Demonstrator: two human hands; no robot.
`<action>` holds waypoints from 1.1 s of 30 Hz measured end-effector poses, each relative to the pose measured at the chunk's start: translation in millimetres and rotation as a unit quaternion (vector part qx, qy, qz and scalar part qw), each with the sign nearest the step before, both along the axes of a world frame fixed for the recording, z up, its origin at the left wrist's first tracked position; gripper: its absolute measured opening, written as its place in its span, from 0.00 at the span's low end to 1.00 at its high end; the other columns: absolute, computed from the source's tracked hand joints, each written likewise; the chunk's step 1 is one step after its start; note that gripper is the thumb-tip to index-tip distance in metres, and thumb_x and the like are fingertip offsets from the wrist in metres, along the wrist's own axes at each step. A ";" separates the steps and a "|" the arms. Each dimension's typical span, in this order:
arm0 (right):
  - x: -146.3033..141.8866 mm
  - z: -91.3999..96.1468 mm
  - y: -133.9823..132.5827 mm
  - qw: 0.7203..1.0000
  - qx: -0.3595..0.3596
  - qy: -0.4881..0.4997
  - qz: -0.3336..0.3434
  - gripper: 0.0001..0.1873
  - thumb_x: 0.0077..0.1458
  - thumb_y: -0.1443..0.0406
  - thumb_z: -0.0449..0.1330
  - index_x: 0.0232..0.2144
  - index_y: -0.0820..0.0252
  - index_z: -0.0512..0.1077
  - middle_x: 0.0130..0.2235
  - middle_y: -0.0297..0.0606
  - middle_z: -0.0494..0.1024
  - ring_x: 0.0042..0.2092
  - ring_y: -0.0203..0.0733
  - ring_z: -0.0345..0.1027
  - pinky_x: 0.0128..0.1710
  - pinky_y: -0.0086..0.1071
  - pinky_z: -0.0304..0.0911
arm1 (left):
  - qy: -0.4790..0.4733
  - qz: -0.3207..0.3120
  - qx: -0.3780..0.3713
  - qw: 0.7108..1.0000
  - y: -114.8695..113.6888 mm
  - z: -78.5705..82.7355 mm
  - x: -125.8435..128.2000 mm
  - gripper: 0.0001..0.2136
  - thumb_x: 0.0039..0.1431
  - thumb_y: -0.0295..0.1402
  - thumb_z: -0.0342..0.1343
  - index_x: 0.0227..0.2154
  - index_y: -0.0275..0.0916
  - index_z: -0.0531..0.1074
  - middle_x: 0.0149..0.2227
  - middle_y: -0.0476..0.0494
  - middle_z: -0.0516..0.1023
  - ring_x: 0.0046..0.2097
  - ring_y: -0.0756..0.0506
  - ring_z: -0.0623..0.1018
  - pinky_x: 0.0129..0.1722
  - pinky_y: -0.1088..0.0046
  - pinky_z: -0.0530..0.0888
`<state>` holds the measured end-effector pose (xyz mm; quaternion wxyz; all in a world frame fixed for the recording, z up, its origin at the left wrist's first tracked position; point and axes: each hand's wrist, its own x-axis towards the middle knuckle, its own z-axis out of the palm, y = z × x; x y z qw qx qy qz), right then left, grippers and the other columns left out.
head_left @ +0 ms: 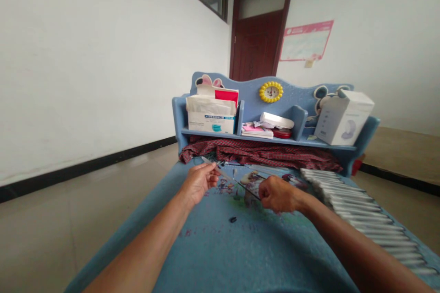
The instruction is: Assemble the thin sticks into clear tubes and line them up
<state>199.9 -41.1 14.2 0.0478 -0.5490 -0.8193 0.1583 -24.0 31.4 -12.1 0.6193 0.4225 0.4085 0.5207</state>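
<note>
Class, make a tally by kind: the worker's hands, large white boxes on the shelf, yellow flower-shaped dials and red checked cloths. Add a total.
Hands: 2 (left hand, right hand)
Large white boxes: 2 (open box, tall box)
Yellow flower-shaped dial: 1
Red checked cloth: 1
Total: 6

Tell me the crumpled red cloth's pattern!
The crumpled red cloth is checked, clearest in the head view.

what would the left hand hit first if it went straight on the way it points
Probably the checked cloth bunched under the shelf, ahead of the left hand, though depth is unclear.
</note>
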 end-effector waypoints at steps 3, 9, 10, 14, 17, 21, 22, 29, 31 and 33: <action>0.6 -2.2 -0.1 1.000 0.012 0.006 0.011 0.10 0.37 0.72 0.50 0.19 0.64 0.72 0.14 0.30 0.65 0.18 0.29 0.57 0.16 0.22 0.45 | 0.002 0.007 0.002 1.000 2.4 -1.6 -1.2 0.05 0.51 0.28 0.54 0.23 0.32 0.67 0.18 0.47 0.72 0.17 0.54 0.69 0.15 0.80 0.66; -2.2 -7.3 4.5 0.998 0.050 -0.026 0.023 0.09 0.36 0.72 0.51 0.18 0.64 0.72 0.15 0.30 0.63 0.20 0.29 0.56 0.18 0.22 0.45 | 0.027 -0.010 0.012 1.000 3.6 -7.5 1.9 0.05 0.49 0.29 0.56 0.24 0.32 0.67 0.19 0.46 0.73 0.17 0.53 0.70 0.15 0.80 0.66; -2.8 -7.7 5.3 0.998 0.053 -0.039 0.022 0.09 0.36 0.71 0.52 0.19 0.63 0.73 0.16 0.30 0.65 0.21 0.30 0.57 0.19 0.22 0.45 | 0.031 -0.014 0.013 0.999 3.3 -7.9 2.5 0.05 0.49 0.29 0.56 0.24 0.32 0.67 0.19 0.46 0.73 0.17 0.53 0.70 0.15 0.80 0.66; -6.9 -6.1 5.9 0.993 0.075 -0.090 0.028 0.10 0.38 0.69 0.52 0.22 0.61 0.74 0.20 0.33 0.71 0.24 0.32 0.61 0.20 0.24 0.46 | 0.046 -0.005 0.020 0.999 1.8 -6.9 3.9 0.05 0.49 0.28 0.56 0.23 0.32 0.67 0.18 0.46 0.72 0.17 0.54 0.69 0.15 0.80 0.66; -14.0 -0.6 4.0 0.989 0.085 -0.123 0.023 0.10 0.41 0.68 0.52 0.23 0.60 0.74 0.24 0.36 0.74 0.27 0.36 0.65 0.22 0.26 0.48 | 0.051 0.003 0.020 0.998 0.4 -5.3 4.6 0.06 0.48 0.28 0.57 0.22 0.32 0.67 0.19 0.46 0.72 0.16 0.53 0.70 0.15 0.80 0.66; -29.7 8.6 2.9 0.982 0.105 -0.154 -0.008 0.11 0.44 0.66 0.52 0.26 0.60 0.74 0.29 0.41 0.76 0.32 0.41 0.69 0.26 0.27 0.53 | 0.043 -0.005 0.013 0.999 -1.2 -5.2 6.7 0.06 0.47 0.28 0.58 0.22 0.31 0.67 0.19 0.45 0.72 0.16 0.53 0.70 0.15 0.80 0.66; -34.6 10.6 3.4 0.981 0.114 -0.156 -0.016 0.11 0.45 0.66 0.52 0.28 0.60 0.74 0.30 0.41 0.76 0.33 0.42 0.69 0.27 0.27 0.55 | 0.040 -0.014 0.010 0.999 -1.4 -5.6 7.2 0.06 0.47 0.28 0.58 0.22 0.31 0.68 0.19 0.45 0.73 0.16 0.53 0.70 0.15 0.80 0.67; -62.9 15.5 6.6 0.963 0.251 -0.083 -0.044 0.14 0.55 0.65 0.46 0.38 0.62 0.69 0.33 0.45 0.76 0.34 0.43 0.69 0.33 0.30 0.57 | -0.054 -0.069 -0.048 0.995 -0.1 -2.3 5.1 0.05 0.51 0.27 0.54 0.24 0.30 0.70 0.21 0.43 0.75 0.19 0.52 0.72 0.17 0.80 0.68; -63.8 12.8 3.6 0.955 0.292 -0.016 -0.038 0.14 0.56 0.65 0.45 0.40 0.61 0.67 0.34 0.42 0.75 0.35 0.40 0.68 0.34 0.28 0.55 | -0.091 -0.048 -0.067 0.992 0.7 2.1 2.1 0.06 0.53 0.27 0.52 0.24 0.30 0.69 0.20 0.44 0.74 0.18 0.53 0.72 0.18 0.80 0.69; -61.8 8.2 -1.4 0.951 0.306 0.022 -0.028 0.14 0.57 0.65 0.44 0.39 0.60 0.67 0.33 0.40 0.75 0.35 0.38 0.68 0.34 0.27 0.54 | -0.122 -0.023 -0.072 0.990 1.7 6.5 -1.1 0.08 0.55 0.27 0.50 0.23 0.30 0.69 0.19 0.45 0.74 0.17 0.54 0.71 0.18 0.82 0.69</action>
